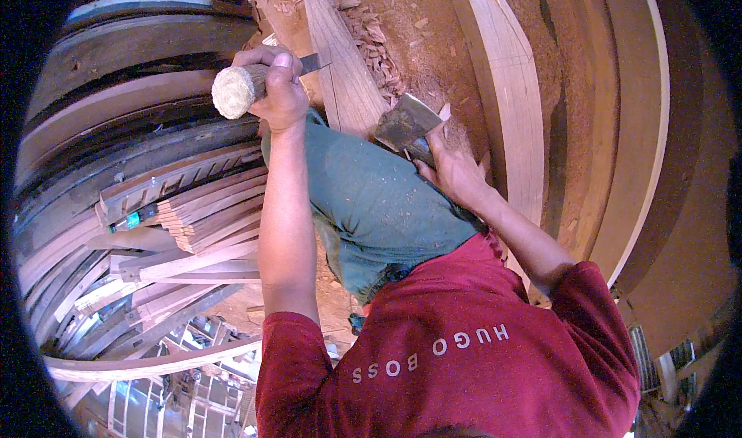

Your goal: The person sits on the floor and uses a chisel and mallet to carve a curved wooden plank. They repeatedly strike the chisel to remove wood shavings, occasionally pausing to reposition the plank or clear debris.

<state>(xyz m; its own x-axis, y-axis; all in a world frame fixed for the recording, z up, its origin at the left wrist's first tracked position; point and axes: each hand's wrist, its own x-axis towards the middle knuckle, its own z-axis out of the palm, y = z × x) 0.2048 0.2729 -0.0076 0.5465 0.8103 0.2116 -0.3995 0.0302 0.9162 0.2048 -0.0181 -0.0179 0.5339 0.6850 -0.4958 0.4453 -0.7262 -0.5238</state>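
Note:
My left hand (277, 90) grips a chisel (238, 91) by its round wooden handle, whose pale, frayed end faces me; its dark flat blade reaches over a pale plank (340, 86). My right hand (450, 168) is closed on the handle of a hatchet (406, 123) with a dark metal head and bright edge, held beside my knee in dark green trousers (363, 191). Wood chips (371, 48) lie along the plank's right side. Where the blade meets the wood is hard to make out.
Stacked wooden slats (205, 206) and long dark beams (124, 44) fill the left. A long curved timber (506, 83) runs at my right over sawdust-covered ground (456, 67), with more boards (626, 168) beyond. Wooden frames (162, 392) show at the lower left.

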